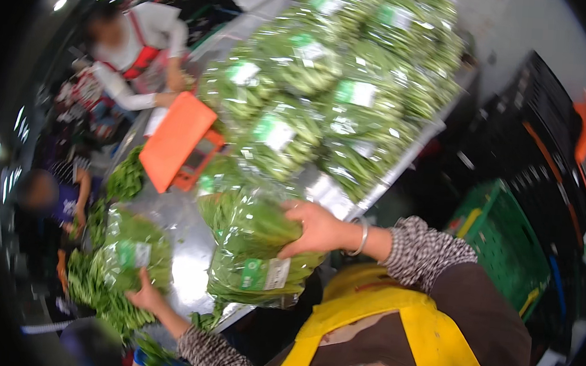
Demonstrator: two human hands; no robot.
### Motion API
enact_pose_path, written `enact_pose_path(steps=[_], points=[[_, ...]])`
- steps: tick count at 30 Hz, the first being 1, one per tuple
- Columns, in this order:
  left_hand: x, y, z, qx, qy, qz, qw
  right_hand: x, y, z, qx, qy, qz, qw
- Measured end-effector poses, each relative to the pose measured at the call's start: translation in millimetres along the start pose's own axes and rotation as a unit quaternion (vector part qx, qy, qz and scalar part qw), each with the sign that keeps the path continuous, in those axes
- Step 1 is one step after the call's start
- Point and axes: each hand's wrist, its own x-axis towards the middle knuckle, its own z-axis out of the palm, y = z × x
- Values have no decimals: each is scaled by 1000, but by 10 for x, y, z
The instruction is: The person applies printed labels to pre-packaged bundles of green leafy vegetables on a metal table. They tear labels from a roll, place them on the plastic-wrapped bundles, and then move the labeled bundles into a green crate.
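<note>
My right hand [313,230] grips the side of a clear plastic bag of leafy greens [252,238], which has a green and white label low on its front. Its thumb and fingers press into the film near the bag's upper right. On the left, my left hand [148,297] holds the lower edge of another bag of leafy greens [129,239] with a similar label. That bag is over loose greens at the table's left side. Parts of both hands' fingers are hidden or blurred.
Bagged greens [340,84] are piled across the far end of the metal table [189,264]. An orange scale [180,141] stands beside them. Loose greens [104,309] lie along the left. Two people work opposite. A green crate [506,239] and black crates [533,145] stand right.
</note>
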Motion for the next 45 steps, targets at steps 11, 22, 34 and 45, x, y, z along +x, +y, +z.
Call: enact_pose_path(steps=[11, 22, 34, 45], points=[[-1707, 1666, -237, -447, -327, -196, 809, -3991, -498, -2199, -8, 462, 228, 857], [-3702, 3147, -910, -404, -469, -173, 766, -6160, 577, -2923, -87, 259, 392, 878], [-4209, 3602, -1693, -303, -461, -203, 809, -5764, 2025, -3451, -228, 246, 381, 862], [-4626, 3670, -1212, -292, -572, -220, 734, -5942, 2065, -2062, -52, 238, 327, 913]])
